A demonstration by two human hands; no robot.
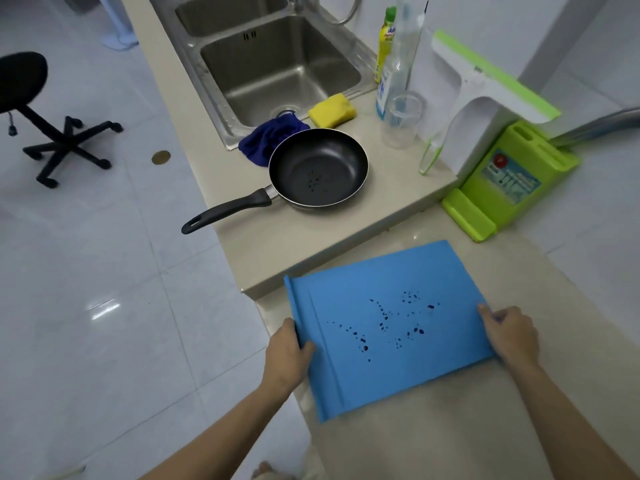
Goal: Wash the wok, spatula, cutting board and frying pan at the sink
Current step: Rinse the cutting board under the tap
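A blue cutting board spotted with dark blue drops lies on the lower beige counter. My left hand grips its left edge, thumb on top. My right hand grips its right edge. A black frying pan with dark spots inside sits on the upper counter, its handle pointing left over the edge. The steel sink lies beyond the pan, its basin holding nothing. No wok or spatula is in view.
A yellow sponge and a dark blue cloth sit by the sink. A dish soap bottle, a clear bottle, a plastic cup and a green and white rack stand at the right. A black stool stands on the floor.
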